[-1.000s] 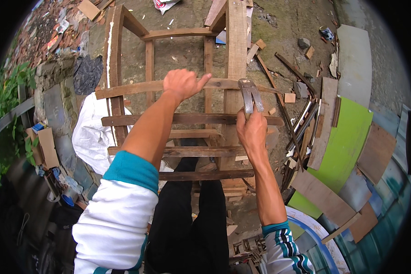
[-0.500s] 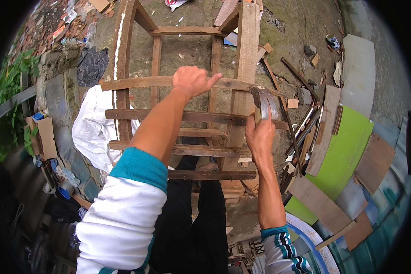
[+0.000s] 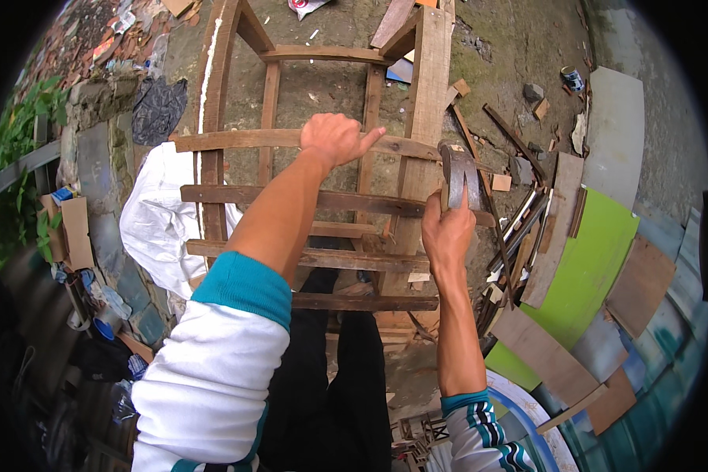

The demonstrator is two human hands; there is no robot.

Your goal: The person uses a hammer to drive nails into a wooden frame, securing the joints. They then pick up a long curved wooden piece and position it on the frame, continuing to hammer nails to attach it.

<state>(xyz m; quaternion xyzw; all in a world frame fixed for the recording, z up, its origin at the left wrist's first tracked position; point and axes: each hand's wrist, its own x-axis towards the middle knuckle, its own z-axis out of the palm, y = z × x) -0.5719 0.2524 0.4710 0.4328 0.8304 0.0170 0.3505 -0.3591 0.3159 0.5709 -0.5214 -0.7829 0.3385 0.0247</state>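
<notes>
A wooden frame (image 3: 425, 86) of long side rails with crosspieces stands in front of me. Across it lie several thin slats, the farthest being a slightly curved wooden slat (image 3: 244, 140). My left hand (image 3: 330, 140) is wrapped over the middle of this slat, its thumb pointing right along the wood. In my right hand (image 3: 448, 232) is a claw hammer (image 3: 459, 167), held close below its metal head. The head is at the right rail, by the slat's right part; whether it touches the wood I cannot tell. The hammer's handle is mostly hidden by my hand.
A white sack (image 3: 157, 216) lies left of the frame, with a black plastic bag (image 3: 159, 110) beyond it. Loose wood strips (image 3: 519, 140) are scattered to the right. Farther right are a green board (image 3: 598, 256) and several brown panels. A can (image 3: 572, 78) lies at the far right.
The hammer head has shifted slightly right and turned, so more of its claw shows. My left hand keeps its place on the slat.
</notes>
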